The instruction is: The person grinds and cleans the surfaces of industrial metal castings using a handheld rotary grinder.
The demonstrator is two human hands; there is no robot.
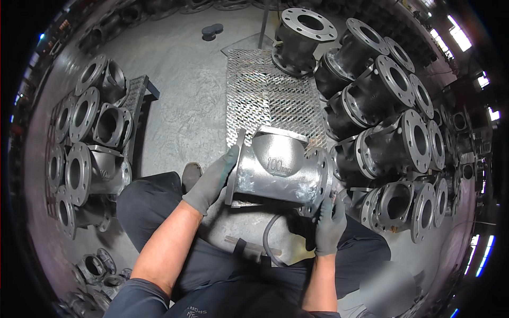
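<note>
A grey cast-metal valve body (278,175) lies on its side in front of me. It has a round flange at each end, a squarish flanged opening on its far side and raised lettering. My gloved left hand (213,179) is closed on the rim of its left flange, the fingertips partly out of sight behind it. At the right flange, my gloved right hand (331,225) grips the near edge with fingers pointing away from me. Under and beyond the casting stretches a patterned metal grating (248,100).
Similar flanged castings (379,143) are stacked close on the right, with one upright casting (305,45) at the far end. More castings (87,153) sit on a rack at left. A dark hose (268,238) curves between my legs. Small dark round pieces (211,33) lie on the floor.
</note>
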